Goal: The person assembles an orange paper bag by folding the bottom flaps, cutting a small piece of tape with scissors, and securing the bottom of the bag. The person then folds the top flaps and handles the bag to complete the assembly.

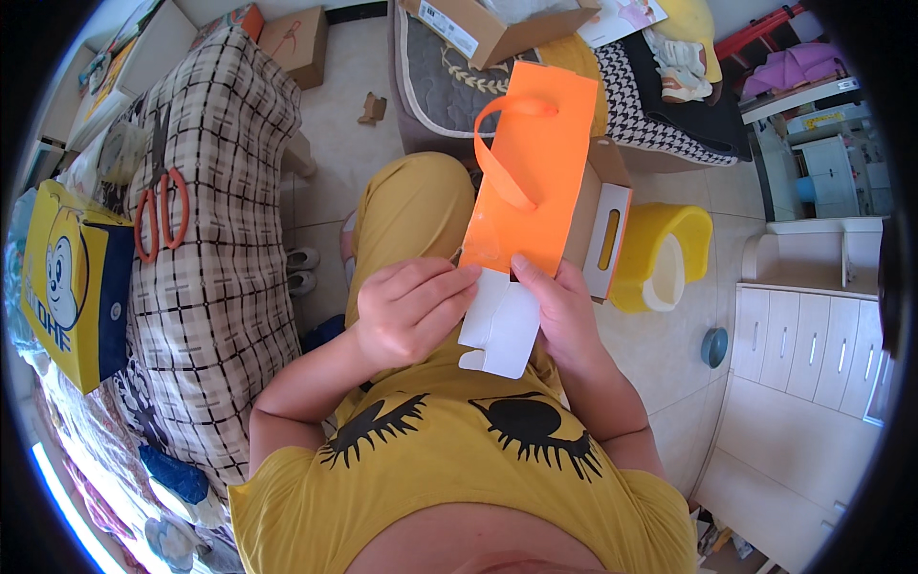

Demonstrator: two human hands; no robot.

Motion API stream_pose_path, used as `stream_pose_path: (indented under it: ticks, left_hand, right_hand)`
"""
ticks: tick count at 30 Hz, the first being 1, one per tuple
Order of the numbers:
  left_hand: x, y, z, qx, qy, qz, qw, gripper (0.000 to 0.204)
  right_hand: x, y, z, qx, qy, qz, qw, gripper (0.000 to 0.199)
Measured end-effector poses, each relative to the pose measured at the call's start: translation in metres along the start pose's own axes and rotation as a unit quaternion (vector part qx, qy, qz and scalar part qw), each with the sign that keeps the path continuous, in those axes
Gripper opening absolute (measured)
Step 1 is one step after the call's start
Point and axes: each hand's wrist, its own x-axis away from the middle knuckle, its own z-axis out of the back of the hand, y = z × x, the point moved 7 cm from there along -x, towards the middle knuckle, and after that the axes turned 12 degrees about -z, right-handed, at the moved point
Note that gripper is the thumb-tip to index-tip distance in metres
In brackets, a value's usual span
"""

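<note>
An orange cardboard box (547, 143) with an orange ribbon handle (504, 177) is held in front of my lap. At its near end a white flap (504, 325) hangs folded out toward me. My right hand (566, 311) grips the near right corner, thumb on the orange face and fingers behind. My left hand (413, 308) is closed in a pinch at the near left corner, its thumb mostly hidden. A shiny clear patch, like tape, shows on the orange face near my left fingertips.
To the left, orange-handled scissors (163, 215) and a yellow and blue box (72, 277) lie on a checked cloth (215, 143). Ahead, an open brown carton (497, 33) rests on a padded seat. A yellow plastic potty (660, 258) and a teal bowl (714, 346) stand on the floor at right.
</note>
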Motion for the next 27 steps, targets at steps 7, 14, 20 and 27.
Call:
stream_pose_path:
  ticks: [7,14,20,27]
  left_hand:
    - [-0.005,0.006,-0.002,-0.030,-0.024,-0.003,0.999,0.035]
    - [0.000,0.007,-0.002,-0.038,-0.011,-0.016,0.999,0.027]
    - [0.001,0.005,0.000,-0.036,0.008,-0.022,0.999,0.025]
    - [0.003,0.003,0.001,-0.039,0.023,-0.020,0.999,0.021]
  right_hand:
    - [0.000,0.002,0.005,0.045,0.032,0.025,0.998,0.020]
    - [-0.002,0.006,0.006,0.039,0.025,0.020,0.999,0.019]
    - [-0.002,0.008,0.003,0.015,0.022,0.001,1.000,0.018]
    - [-0.002,0.011,0.000,-0.025,0.011,-0.028,0.999,0.017]
